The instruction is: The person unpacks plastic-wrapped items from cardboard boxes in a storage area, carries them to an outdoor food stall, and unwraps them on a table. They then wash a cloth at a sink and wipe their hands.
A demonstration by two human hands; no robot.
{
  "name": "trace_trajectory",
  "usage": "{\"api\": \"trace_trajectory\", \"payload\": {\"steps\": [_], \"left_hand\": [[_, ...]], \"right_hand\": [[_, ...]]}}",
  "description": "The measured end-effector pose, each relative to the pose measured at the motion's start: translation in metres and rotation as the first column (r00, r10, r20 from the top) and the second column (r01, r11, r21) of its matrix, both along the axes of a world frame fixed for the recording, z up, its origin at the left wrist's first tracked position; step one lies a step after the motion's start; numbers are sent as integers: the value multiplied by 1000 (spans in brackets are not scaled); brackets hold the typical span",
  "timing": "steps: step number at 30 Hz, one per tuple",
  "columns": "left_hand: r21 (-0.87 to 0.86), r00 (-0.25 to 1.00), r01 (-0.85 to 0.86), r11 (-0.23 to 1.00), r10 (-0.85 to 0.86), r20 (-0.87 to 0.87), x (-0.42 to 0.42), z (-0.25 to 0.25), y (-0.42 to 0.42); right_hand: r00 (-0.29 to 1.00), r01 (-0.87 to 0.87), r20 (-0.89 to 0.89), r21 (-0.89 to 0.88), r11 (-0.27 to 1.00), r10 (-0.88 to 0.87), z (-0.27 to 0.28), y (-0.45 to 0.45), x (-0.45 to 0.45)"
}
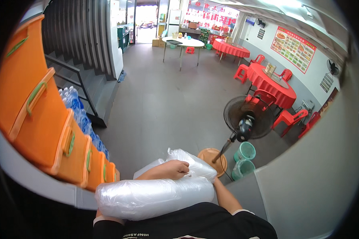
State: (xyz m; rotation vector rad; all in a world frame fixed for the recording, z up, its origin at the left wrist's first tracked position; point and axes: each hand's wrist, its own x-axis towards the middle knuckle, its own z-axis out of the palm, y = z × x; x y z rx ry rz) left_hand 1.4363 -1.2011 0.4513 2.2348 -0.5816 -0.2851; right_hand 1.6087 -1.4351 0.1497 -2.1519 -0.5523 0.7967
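Against my body lies a long clear plastic-wrapped bundle [155, 195], its contents looking like stacked translucent plastic containers. A second wrapped bundle [194, 161] rests just beyond it, angled to the right. My left forearm passes between the two, and my left hand [179, 169] is curled tightly at the film of the farther bundle. From the right, my other forearm reaches in under the far bundle's right end. My right hand itself is out of view, hidden by the wrapping.
On the left are orange storage bins [45, 119] with green handles, packs of bottled water [80, 113] and stairs [100, 92]. A standing fan [245, 125] and green baskets [244, 151] stand ahead right. Beyond are red-covered tables [264, 79], red plastic chairs [288, 118] and a white round table [184, 41].
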Motion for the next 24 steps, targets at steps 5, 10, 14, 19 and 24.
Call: {"api": "trace_trajectory", "payload": {"steps": [5,10,14,19,24], "left_hand": [[-1,992,120,993,-120,35,117,15,74],[-1,981,192,981,-192,-4,226,14,142],[-39,986,166,985,-167,-23,317,5,204],[-7,993,108,994,-108,42,432,14,278],[-33,998,37,999,-35,44,522,42,348]], "right_hand": [[990,-1,-141,-173,985,-24,-55,17,41],[940,93,-277,-358,929,-201,-85,-3,73],[900,149,-307,-453,879,-311,-82,10,129],[906,164,-280,-463,871,-319,-80,73,267],[989,142,-8,-279,950,-151,-72,177,478]]}}
